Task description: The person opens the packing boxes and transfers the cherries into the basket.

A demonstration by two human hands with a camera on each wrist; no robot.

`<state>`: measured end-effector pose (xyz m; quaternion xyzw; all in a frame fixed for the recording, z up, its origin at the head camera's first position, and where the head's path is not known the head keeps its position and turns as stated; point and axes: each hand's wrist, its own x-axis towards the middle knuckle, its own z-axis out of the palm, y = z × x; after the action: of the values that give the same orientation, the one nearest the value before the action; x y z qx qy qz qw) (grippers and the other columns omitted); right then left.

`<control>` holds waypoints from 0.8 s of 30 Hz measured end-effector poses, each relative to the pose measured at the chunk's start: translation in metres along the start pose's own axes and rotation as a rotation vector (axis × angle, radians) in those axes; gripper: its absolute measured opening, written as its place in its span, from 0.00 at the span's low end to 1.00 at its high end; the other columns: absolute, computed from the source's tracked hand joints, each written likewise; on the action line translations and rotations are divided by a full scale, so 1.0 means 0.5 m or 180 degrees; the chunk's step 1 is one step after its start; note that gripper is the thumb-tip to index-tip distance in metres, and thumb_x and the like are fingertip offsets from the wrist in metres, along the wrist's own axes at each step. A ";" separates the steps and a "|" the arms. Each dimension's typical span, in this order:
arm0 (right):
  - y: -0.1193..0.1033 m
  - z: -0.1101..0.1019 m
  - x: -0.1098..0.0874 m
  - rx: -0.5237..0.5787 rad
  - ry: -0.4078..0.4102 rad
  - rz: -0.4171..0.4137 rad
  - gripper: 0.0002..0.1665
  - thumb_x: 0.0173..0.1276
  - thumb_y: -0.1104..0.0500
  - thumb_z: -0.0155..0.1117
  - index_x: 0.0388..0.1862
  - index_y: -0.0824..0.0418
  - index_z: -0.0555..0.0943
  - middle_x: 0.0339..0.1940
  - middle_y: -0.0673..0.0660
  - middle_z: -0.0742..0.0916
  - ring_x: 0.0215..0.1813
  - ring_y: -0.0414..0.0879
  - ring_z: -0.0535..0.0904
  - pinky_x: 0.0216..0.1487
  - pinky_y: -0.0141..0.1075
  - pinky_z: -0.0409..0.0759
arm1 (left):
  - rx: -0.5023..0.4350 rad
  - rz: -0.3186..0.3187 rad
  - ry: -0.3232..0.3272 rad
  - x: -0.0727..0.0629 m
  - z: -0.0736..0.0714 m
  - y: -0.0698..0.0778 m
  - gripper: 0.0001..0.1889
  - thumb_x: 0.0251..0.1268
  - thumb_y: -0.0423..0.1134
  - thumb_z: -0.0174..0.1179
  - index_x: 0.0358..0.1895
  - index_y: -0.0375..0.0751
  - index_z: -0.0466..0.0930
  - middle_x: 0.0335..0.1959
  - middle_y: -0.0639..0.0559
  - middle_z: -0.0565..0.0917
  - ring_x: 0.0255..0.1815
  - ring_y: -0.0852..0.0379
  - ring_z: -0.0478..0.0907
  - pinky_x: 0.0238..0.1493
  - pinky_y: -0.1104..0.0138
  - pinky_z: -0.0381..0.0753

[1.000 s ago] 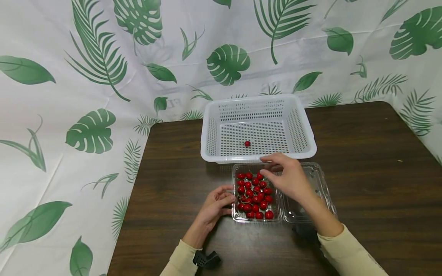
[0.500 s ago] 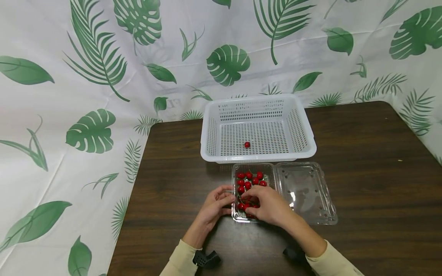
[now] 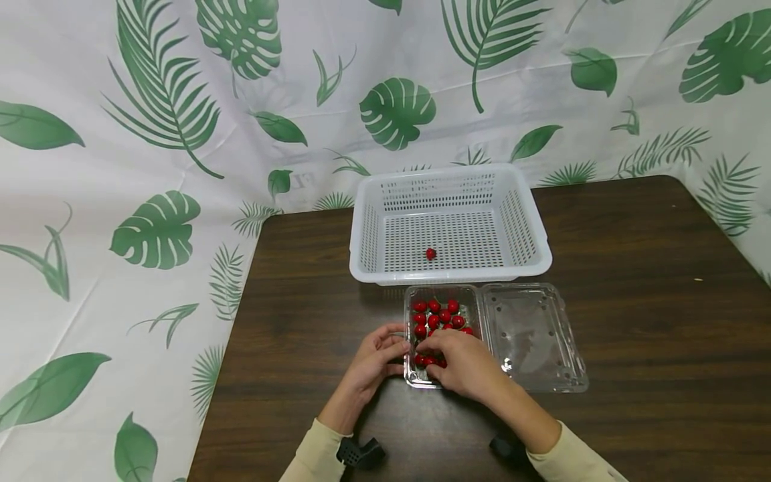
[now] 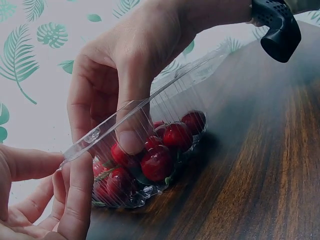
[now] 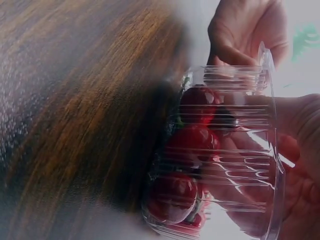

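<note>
Your left hand (image 3: 372,361) – gripping the left edge of a clear plastic clamshell tray (image 3: 471,300); red cherries (image 3: 434,321) inside it; single cherry (image 3: 430,254) in the white perforated basket (image 3: 472,241) behind; your right hand (image 3: 462,365) – fingers down among the tray's cherries, whether pinching one cannot be told; clear lid (image 3: 530,335), open on the wood-grain tabletop (image 3: 650,321)

1. A creased white sheet (image 3: 337,127) (printed with green leaves (image 3: 397,112) and palm fronds (image 3: 165,87)) rises behind the table (image 3: 650,281).
2. Its top shows dark, streaked wood grain.
3. Light leaves a soft sheen there.
</note>
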<state>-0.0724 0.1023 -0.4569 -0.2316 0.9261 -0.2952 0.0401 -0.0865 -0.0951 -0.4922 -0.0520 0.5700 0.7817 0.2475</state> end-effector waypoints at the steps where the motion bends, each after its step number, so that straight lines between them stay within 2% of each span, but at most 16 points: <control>1: 0.000 0.000 -0.001 0.0016 0.0000 0.0006 0.18 0.52 0.59 0.78 0.44 0.52 0.87 0.42 0.48 0.86 0.47 0.46 0.81 0.48 0.46 0.80 | 0.0000 0.0000 0.0000 0.000 0.000 0.000 0.19 0.66 0.27 0.59 0.59 0.28 0.70 0.36 0.48 0.80 0.34 0.58 0.78 0.28 0.68 0.81; 9: 0.002 -0.003 0.001 0.0178 -0.0019 0.0027 0.15 0.53 0.62 0.76 0.40 0.53 0.87 0.36 0.44 0.85 0.38 0.41 0.79 0.41 0.41 0.79 | -0.0017 -0.0003 -0.0006 -0.001 -0.001 -0.001 0.19 0.66 0.27 0.58 0.59 0.28 0.70 0.36 0.48 0.80 0.33 0.57 0.78 0.28 0.67 0.81; 14: 0.007 -0.006 0.002 0.0230 0.0019 -0.0029 0.14 0.52 0.64 0.76 0.39 0.53 0.87 0.34 0.43 0.84 0.36 0.39 0.79 0.38 0.38 0.79 | -0.0016 0.0000 -0.0003 0.000 -0.001 -0.001 0.19 0.66 0.27 0.59 0.59 0.28 0.69 0.36 0.49 0.80 0.32 0.58 0.79 0.28 0.67 0.81; 24: 0.016 -0.005 0.000 0.0646 0.0160 -0.0085 0.11 0.54 0.66 0.76 0.36 0.56 0.87 0.29 0.42 0.84 0.31 0.35 0.79 0.34 0.32 0.80 | 0.0001 -0.0006 0.0005 0.002 -0.001 -0.002 0.20 0.67 0.27 0.58 0.60 0.28 0.69 0.36 0.50 0.80 0.32 0.57 0.79 0.29 0.67 0.81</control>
<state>-0.0759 0.1094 -0.4592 -0.2312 0.8889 -0.3937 0.0363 -0.0868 -0.0952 -0.4936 -0.0532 0.5703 0.7814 0.2478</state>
